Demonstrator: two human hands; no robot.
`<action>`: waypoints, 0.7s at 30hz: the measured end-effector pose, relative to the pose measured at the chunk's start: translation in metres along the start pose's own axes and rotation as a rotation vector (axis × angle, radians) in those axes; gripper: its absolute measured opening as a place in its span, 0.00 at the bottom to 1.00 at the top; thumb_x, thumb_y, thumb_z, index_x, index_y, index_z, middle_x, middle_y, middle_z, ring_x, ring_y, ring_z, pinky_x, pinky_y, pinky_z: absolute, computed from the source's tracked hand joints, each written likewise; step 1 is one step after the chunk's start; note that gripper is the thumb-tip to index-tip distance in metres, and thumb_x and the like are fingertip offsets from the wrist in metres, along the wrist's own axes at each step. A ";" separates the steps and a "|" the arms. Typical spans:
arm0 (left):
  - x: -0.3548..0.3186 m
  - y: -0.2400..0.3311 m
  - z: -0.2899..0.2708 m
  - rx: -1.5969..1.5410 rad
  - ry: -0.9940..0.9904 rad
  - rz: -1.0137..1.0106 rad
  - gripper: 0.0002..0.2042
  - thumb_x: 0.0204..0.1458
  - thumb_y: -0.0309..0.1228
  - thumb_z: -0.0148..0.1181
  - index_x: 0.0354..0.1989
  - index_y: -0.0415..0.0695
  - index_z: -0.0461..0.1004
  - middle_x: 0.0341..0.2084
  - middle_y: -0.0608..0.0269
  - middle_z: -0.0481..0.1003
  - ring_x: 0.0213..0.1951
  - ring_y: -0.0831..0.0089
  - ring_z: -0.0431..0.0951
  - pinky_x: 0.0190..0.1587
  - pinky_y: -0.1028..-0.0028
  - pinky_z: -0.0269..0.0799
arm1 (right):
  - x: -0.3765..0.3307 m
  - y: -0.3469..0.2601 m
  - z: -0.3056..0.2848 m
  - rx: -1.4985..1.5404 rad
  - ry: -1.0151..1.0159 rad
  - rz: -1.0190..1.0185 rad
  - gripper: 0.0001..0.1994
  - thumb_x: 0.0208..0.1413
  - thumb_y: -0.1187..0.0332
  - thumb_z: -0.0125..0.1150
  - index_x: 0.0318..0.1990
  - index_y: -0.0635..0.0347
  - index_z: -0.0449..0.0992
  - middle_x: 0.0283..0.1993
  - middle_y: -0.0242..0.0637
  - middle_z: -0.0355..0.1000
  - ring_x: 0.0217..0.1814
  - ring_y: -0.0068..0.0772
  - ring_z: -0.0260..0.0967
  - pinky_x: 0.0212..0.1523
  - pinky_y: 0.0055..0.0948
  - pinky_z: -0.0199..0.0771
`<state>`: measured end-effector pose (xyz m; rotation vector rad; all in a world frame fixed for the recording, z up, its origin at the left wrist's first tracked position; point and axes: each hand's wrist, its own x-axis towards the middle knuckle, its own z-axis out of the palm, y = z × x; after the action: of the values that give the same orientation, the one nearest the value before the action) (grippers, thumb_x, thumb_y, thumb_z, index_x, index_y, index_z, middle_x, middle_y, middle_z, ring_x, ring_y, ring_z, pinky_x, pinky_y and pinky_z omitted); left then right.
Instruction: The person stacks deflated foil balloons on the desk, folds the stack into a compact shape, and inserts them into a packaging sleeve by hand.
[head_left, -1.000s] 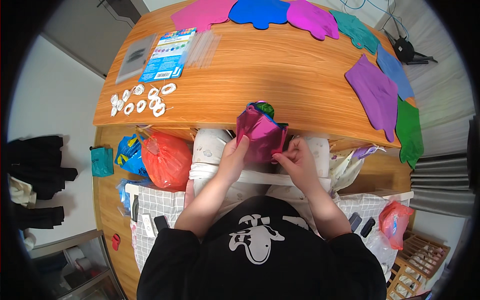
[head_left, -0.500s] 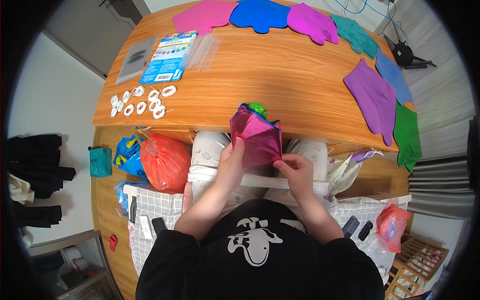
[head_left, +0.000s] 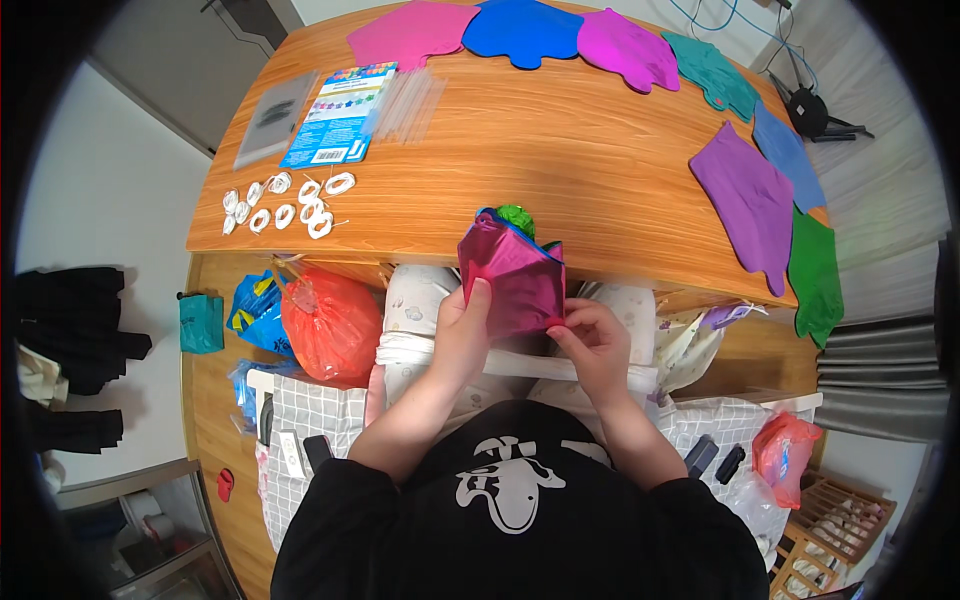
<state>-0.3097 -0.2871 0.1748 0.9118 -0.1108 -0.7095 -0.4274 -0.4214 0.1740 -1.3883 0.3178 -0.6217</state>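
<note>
Since a moment ago the magenta foil piece [head_left: 515, 280] has flattened out, lower over the counter [head_left: 560, 150] edge — left hand [head_left: 462, 335] closed on its left side, right hand [head_left: 592, 340] pinching its lower corner — green foil [head_left: 517, 217] just behind.

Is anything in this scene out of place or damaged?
Nothing stands out. Both hands hold a magenta foil piece at the table edge; flat foil shapes line the far side.
</note>
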 end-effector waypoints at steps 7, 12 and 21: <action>0.001 -0.006 -0.006 0.052 0.016 0.157 0.21 0.71 0.43 0.43 0.54 0.35 0.71 0.46 0.56 0.78 0.46 0.69 0.80 0.51 0.67 0.77 | 0.004 0.001 -0.011 -0.008 -0.069 0.311 0.06 0.55 0.82 0.67 0.36 0.66 0.75 0.39 0.42 0.79 0.41 0.28 0.77 0.50 0.28 0.80; 0.000 0.004 0.001 -0.085 0.013 0.094 0.21 0.71 0.43 0.40 0.55 0.35 0.69 0.49 0.54 0.77 0.48 0.65 0.80 0.52 0.66 0.78 | 0.004 0.007 -0.003 0.318 -0.042 0.270 0.12 0.57 0.81 0.65 0.45 0.64 0.70 0.39 0.44 0.79 0.41 0.29 0.78 0.47 0.28 0.80; -0.003 0.008 -0.003 -0.022 0.015 0.118 0.20 0.71 0.41 0.44 0.54 0.34 0.71 0.47 0.54 0.79 0.45 0.69 0.81 0.50 0.69 0.77 | 0.008 -0.005 0.003 0.132 -0.132 0.130 0.21 0.58 0.82 0.62 0.55 0.59 0.61 0.37 0.36 0.77 0.39 0.25 0.76 0.48 0.29 0.79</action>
<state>-0.3069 -0.2797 0.1795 0.8822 -0.1424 -0.5933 -0.4209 -0.4240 0.1809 -1.2648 0.2544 -0.4337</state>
